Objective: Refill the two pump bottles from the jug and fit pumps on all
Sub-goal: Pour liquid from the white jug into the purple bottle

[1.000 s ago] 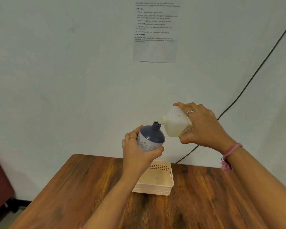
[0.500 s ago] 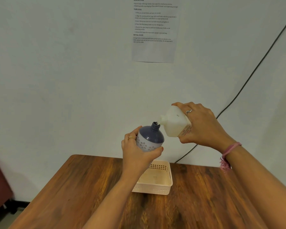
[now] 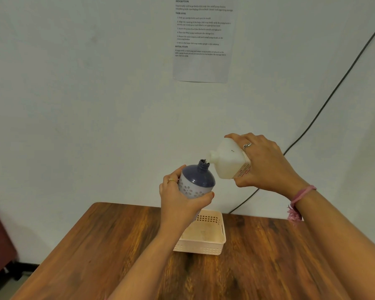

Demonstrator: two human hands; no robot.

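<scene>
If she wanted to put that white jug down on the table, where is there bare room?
Bare wood shows on the table left of the basket, out to the left edge, and right of it, between basket and right forearm. The crowded spot is the middle: the left hand holding the bottle and the right hand tipping the jug hang above the basket.

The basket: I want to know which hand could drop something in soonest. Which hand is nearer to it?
Left. The left hand, gripping the blue bottle, hovers just above the basket; the right hand, holding the jug, is higher and further right.
</scene>
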